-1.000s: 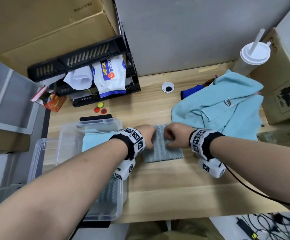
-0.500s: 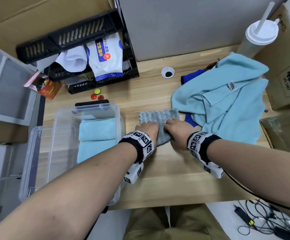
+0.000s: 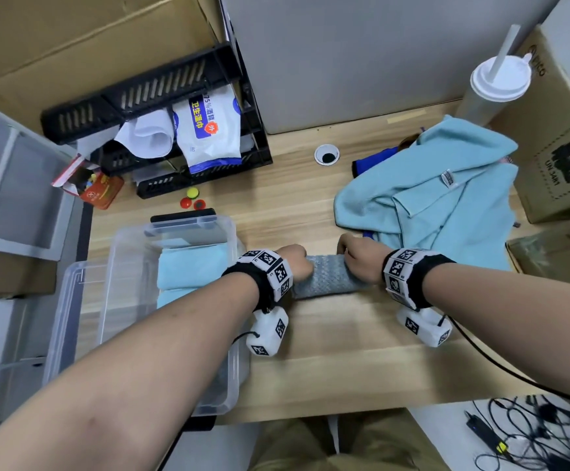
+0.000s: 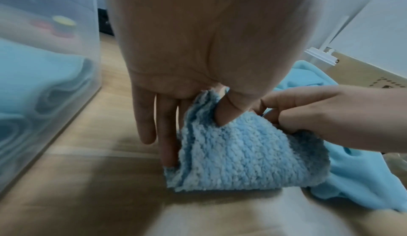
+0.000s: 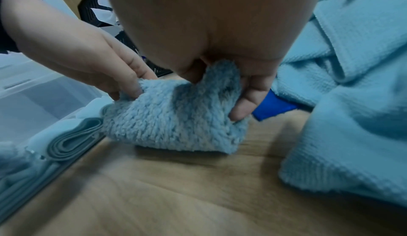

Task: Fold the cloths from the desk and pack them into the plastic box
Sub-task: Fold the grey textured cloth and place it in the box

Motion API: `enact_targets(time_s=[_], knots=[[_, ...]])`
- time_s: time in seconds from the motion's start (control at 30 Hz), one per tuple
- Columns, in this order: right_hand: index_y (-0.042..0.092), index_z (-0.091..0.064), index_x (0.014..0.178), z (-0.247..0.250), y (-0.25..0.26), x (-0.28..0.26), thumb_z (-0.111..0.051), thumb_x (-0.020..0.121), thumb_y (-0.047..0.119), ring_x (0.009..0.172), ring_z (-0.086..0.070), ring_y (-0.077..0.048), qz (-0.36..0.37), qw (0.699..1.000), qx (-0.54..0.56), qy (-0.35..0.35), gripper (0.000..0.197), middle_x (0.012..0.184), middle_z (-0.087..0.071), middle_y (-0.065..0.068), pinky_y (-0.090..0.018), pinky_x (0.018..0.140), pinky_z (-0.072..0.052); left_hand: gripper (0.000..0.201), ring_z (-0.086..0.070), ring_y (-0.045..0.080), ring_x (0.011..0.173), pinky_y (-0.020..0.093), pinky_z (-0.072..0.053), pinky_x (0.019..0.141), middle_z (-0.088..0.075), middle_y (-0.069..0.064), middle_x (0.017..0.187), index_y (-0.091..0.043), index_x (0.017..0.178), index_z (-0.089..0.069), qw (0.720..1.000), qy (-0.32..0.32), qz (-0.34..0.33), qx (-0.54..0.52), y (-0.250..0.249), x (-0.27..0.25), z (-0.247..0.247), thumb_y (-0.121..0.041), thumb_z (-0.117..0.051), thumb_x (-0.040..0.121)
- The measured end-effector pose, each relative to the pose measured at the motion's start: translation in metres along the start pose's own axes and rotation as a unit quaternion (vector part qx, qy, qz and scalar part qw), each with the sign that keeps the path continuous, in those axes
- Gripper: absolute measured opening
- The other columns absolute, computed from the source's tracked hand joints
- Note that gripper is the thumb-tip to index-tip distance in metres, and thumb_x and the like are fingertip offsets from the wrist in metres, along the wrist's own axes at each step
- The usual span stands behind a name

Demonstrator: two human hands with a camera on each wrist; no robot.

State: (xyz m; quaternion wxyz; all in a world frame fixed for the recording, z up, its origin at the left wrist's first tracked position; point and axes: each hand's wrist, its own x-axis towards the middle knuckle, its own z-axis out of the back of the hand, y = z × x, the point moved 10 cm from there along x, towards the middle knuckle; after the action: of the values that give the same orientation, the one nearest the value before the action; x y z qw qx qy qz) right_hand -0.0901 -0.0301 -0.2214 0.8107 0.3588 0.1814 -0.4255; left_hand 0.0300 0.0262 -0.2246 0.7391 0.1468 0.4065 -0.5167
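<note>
Both forearms are reaching forward over the near edge of the worktop [image 3: 311, 362], and the hands are meeting at a small fluffy grey-blue cloth [image 3: 328, 278]. The left hand [image 3: 292, 261] is pinching the cloth's left end, thumb on top and fingers [image 4: 167, 132] pointing down behind it. The right hand [image 3: 362, 258] is gripping the right end the same way. The cloth is sitting folded into a narrow band, its long axis running left to right between the hands, its lower fold resting on the wood. Just to its left is standing the clear plastic box [image 3: 232, 232], folded light blue cloths [image 3: 192, 270] lying inside. A loose light blue towel [image 3: 446, 212] is lying heaped close on the right, and bare wood is showing in front
</note>
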Motion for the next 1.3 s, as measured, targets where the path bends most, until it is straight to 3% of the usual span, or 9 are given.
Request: enact_targets(time_s=[0.17, 0.23, 0.37, 0.47, 0.6, 0.73, 1.0, 1.17, 1.3], knots=[[0.016, -0.052, 0.117, 0.009, 0.002, -0.003, -0.039, 0.087, 0.034, 0.104, -0.058, -0.026, 0.052, 0.996, -0.007, -0.070, 0.037, 0.115, -0.061, -0.006, -0.035, 0.088, -0.045, 0.030, -0.043, 0.015, 0.058, 0.024, -0.030, 0.049, -0.042, 0.001, 0.066, -0.011, 0.067, -0.043, 0.994, 0.023, 0.038, 0.098, 0.001, 0.004, -0.011, -0.017, -0.047, 0.096], [0.018, -0.055, 0.121, 0.013, 0.011, -0.005, -0.034, 0.080, 0.047, 0.112, -0.053, -0.025, 0.090, 0.992, -0.027, -0.080, 0.054, 0.118, -0.059, -0.005, -0.039, 0.094, -0.044, 0.025, -0.050, 0.018, 0.066, 0.025, -0.034, 0.050, -0.045, 0.001, 0.068, -0.010, 0.073, -0.050, 0.989, 0.028, 0.045, 0.140, 0.001, 0.001, -0.009, -0.020, -0.046, 0.097], [0.020, -0.047, 0.132, -0.001, 0.015, -0.003, -0.061, 0.075, 0.043, 0.113, -0.052, -0.024, 0.097, 0.988, -0.115, -0.015, 0.063, 0.122, -0.056, -0.003, -0.038, 0.094, -0.047, 0.021, -0.050, 0.021, 0.077, 0.028, -0.041, 0.063, -0.047, 0.003, 0.073, -0.010, 0.098, -0.060, 0.984, 0.074, 0.039, 0.155, 0.003, -0.001, -0.018, -0.020, -0.041, 0.100], [0.021, -0.048, 0.123, -0.009, 0.015, 0.002, -0.063, 0.072, 0.040, 0.101, -0.059, -0.024, 0.078, 0.984, -0.160, 0.016, 0.056, 0.110, -0.061, -0.002, -0.036, 0.085, -0.051, 0.033, -0.062, 0.030, 0.099, 0.037, -0.053, 0.085, -0.062, 0.007, 0.108, -0.007, 0.115, -0.061, 0.985, 0.061, 0.063, 0.151, 0.011, -0.001, -0.020, -0.027, -0.054, 0.090], [0.020, -0.054, 0.097, -0.017, 0.012, 0.003, -0.066, 0.067, 0.039, 0.080, -0.062, -0.022, 0.030, 0.982, -0.173, 0.072, 0.037, 0.090, -0.062, 0.000, -0.036, 0.073, -0.057, 0.051, -0.048, 0.027, 0.106, 0.044, -0.051, 0.085, -0.045, 0.006, 0.114, -0.015, 0.114, -0.046, 0.991, -0.019, -0.029, 0.129, -0.009, 0.003, -0.005, -0.027, -0.071, 0.071], [0.021, -0.060, 0.084, -0.028, 0.012, 0.002, -0.070, 0.061, 0.040, 0.077, -0.059, -0.020, 0.020, 0.972, -0.205, 0.117, 0.032, 0.083, -0.060, 0.000, -0.034, 0.069, -0.057, 0.058, -0.049, 0.025, 0.101, 0.042, -0.050, 0.081, -0.051, 0.005, 0.108, -0.015, 0.112, -0.047, 0.985, 0.021, -0.104, 0.139, -0.030, -0.001, -0.017, -0.042, -0.075, 0.069], [0.017, -0.059, 0.106, -0.019, 0.014, -0.009, -0.070, 0.075, 0.037, 0.084, -0.059, -0.020, 0.053, 0.984, -0.113, 0.124, 0.038, 0.096, -0.064, -0.002, -0.028, 0.071, -0.050, 0.044, -0.041, 0.027, 0.115, 0.034, -0.035, 0.082, -0.048, 0.010, 0.118, -0.019, 0.123, -0.057, 0.976, 0.072, -0.111, 0.171, -0.035, -0.002, -0.039, -0.045, -0.056, 0.087], [0.019, -0.041, 0.106, 0.003, 0.018, -0.024, -0.072, 0.073, 0.028, 0.077, -0.066, -0.025, 0.038, 0.992, -0.008, 0.119, 0.047, 0.094, -0.062, -0.006, -0.033, 0.053, -0.054, 0.033, -0.064, 0.027, 0.092, 0.036, -0.055, 0.079, -0.067, 0.008, 0.100, -0.015, 0.106, -0.062, 0.988, 0.094, -0.105, 0.065, -0.039, -0.019, -0.015, -0.035, -0.059, 0.081], [0.019, -0.037, 0.110, 0.035, 0.043, -0.031, -0.070, 0.078, 0.032, 0.061, -0.061, -0.027, 0.029, 0.994, 0.059, 0.091, 0.048, 0.094, -0.061, -0.013, -0.032, 0.042, -0.050, 0.044, -0.065, 0.029, 0.096, 0.039, -0.054, 0.085, -0.068, 0.010, 0.104, -0.011, 0.110, -0.060, 0.992, 0.067, -0.101, 0.033, -0.036, -0.042, 0.032, -0.040, -0.051, 0.079]])
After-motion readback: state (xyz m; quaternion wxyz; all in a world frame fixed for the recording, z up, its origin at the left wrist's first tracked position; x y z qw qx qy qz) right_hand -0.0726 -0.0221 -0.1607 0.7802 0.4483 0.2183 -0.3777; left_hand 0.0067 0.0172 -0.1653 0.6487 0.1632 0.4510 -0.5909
